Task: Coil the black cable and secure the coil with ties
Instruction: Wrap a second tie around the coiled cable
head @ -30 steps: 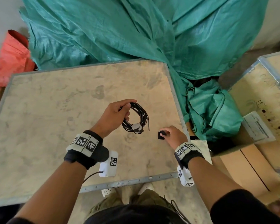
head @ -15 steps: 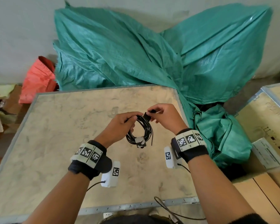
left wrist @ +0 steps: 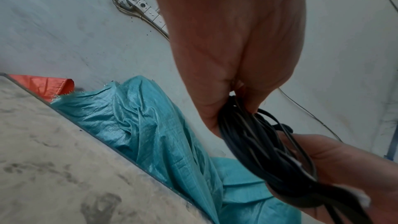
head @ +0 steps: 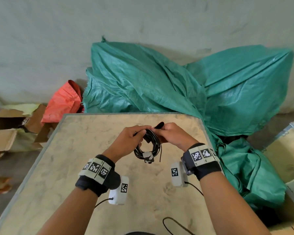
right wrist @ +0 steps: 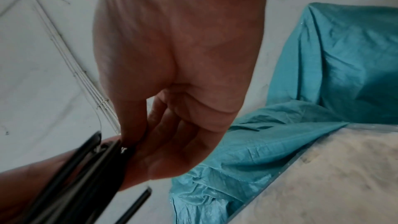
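Note:
The black cable coil (head: pixel 153 146) hangs in the air above the tabletop (head: pixel 75 167), bound at its bottom by a white tie (head: pixel 148 156). My left hand (head: pixel 131 138) grips the coil's top from the left; in the left wrist view the coil (left wrist: pixel 264 151) runs down from its fingers. My right hand (head: pixel 170 134) pinches a black tie strap (head: pixel 159 125) at the top of the coil, one end sticking up past the fingers. In the right wrist view the strap and cable strands (right wrist: pixel 86 168) sit under the fingertips. A loose cable end (head: pixel 160 153) dangles on the right.
A green tarp (head: pixel 176 92) is heaped behind and right of the table. A red bag (head: pixel 63 102) and cardboard boxes (head: pixel 10 131) lie to the left, another crate (head: pixel 290 150) to the right. Wrist-camera leads (head: pixel 175 224) trail near the front edge.
My right hand picked the black tie off the table and brought it up to the coil's top. Both hands and the coil have risen, and the head view has tilted up.

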Available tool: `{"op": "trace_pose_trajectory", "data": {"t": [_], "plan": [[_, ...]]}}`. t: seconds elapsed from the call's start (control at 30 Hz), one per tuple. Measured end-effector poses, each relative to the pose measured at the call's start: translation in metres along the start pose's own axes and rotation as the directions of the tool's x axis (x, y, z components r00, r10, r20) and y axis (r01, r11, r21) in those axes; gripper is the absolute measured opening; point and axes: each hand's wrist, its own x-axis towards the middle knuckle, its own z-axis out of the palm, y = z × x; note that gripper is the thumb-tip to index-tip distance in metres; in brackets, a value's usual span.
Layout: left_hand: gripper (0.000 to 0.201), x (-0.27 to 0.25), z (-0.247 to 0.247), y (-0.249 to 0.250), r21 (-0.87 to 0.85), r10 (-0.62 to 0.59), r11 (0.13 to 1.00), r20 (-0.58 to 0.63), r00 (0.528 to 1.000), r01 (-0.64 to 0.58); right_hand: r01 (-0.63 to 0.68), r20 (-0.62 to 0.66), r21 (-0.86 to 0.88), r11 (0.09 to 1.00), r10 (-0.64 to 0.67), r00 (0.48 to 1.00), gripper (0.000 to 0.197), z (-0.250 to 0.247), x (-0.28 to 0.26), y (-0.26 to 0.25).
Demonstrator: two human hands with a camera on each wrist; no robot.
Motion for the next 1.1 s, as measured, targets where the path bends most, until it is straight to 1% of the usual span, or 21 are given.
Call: {"op": "trace_pose_trajectory", "data": {"t": [0.1, 0.2, 0.37, 0.43, 0.5, 0.53, 0.57, 0.63, 0.7, 0.87, 0.93, 1.0, 1.1], "plan": [[0.03, 0.002, -0.009, -0.001, 0.033, 0.016, 0.999, 0.022, 1.0, -0.017, -0.031, 0.028, 0.046, 0.998, 0.029, 0.999, 0.029, 0.01, 0.005, -0.009], [0.031, 0.003, -0.017, -0.002, 0.054, 0.012, 0.998, 0.006, 1.0, -0.012, -0.021, 0.029, 0.071, 0.997, 0.019, 0.999, 0.035, 0.019, 0.009, -0.016], [0.03, 0.005, -0.028, -0.003, 0.022, -0.023, 0.999, -0.031, 0.999, 0.024, 0.044, -0.062, -0.067, 0.997, -0.048, 0.997, 0.036, 0.037, 0.009, -0.017], [0.031, 0.005, -0.031, -0.005, -0.002, -0.037, 0.999, -0.033, 0.999, 0.037, 0.067, -0.053, -0.001, 0.998, -0.067, 0.996, 0.031, 0.043, 0.004, -0.019], [0.031, 0.004, -0.033, -0.006, -0.015, -0.046, 0.999, -0.026, 0.999, 0.046, 0.1, -0.003, 0.079, 0.992, -0.1, 0.995, 0.023, 0.049, 0.002, -0.018], [0.031, 0.004, -0.034, -0.007, -0.025, -0.051, 0.998, -0.024, 0.998, 0.051, 0.123, 0.023, 0.076, 0.99, -0.125, 0.992, 0.02, 0.051, 0.003, -0.017], [0.031, 0.004, -0.035, -0.008, -0.041, -0.06, 0.997, -0.024, 0.998, 0.059, 0.148, 0.042, 0.057, 0.987, -0.151, 0.988, 0.025, 0.052, 0.004, -0.013], [0.031, 0.007, -0.038, -0.01, -0.076, -0.087, 0.993, -0.021, 0.996, 0.086, 0.187, 0.059, -0.006, 0.982, -0.186, 0.981, 0.046, 0.054, 0.004, -0.008], [0.03, 0.011, -0.039, -0.011, -0.111, -0.114, 0.987, -0.006, 0.993, 0.112, 0.232, 0.053, -0.047, 0.972, -0.23, 0.972, 0.052, 0.053, 0.004, -0.006], [0.029, 0.015, -0.043, -0.008, -0.166, -0.149, 0.975, 0.017, 0.989, 0.15, 0.323, 0.0, -0.104, 0.941, -0.324, 0.946, 0.044, 0.054, 0.009, -0.004], [0.03, 0.017, -0.044, -0.007, -0.169, -0.151, 0.974, 0.011, 0.988, 0.151, 0.326, -0.033, -0.13, 0.936, -0.333, 0.942, 0.045, 0.056, 0.012, -0.003], [0.03, 0.017, -0.045, -0.006, -0.181, -0.161, 0.97, 0.011, 0.987, 0.16, 0.303, -0.073, -0.115, 0.946, -0.312, 0.947, 0.049, 0.057, 0.014, -0.002], [0.03, 0.017, -0.047, -0.006, -0.217, -0.172, 0.96, 0.03, 0.985, 0.174, 0.321, -0.102, -0.122, 0.939, -0.333, 0.937, 0.038, 0.059, 0.016, -0.001]]}}
